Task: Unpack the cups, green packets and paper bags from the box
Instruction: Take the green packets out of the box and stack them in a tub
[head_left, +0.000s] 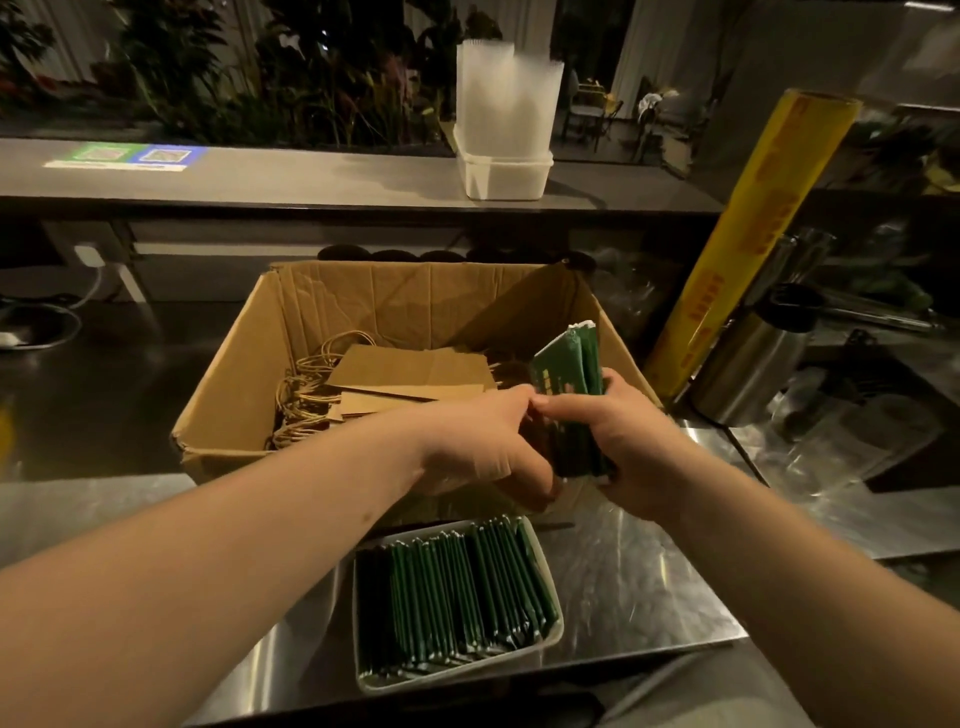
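Now the left hand (483, 447) and right hand (618, 441) both curl firmly round a bundle of green packets (569, 374) above the box (363, 291), over its near-right corner. The bundle's long axis runs 12 to 6, with the top tipped toward 1. The best approach is probably to squeeze evenly and lower it into the tray (556, 631) at 6, lined up with the packets there.

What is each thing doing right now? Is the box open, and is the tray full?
Box, open on top.
Paper bags, lying flat inside the box.
Bundle of green packets, upright at the box's near right side, held in both hands.
Left hand, fingers curled on the bundle.
Right hand, fingers curled round the bundle.
Tray, nearly full of packets standing on edge.
Yellow roll, leaning, right of the box.
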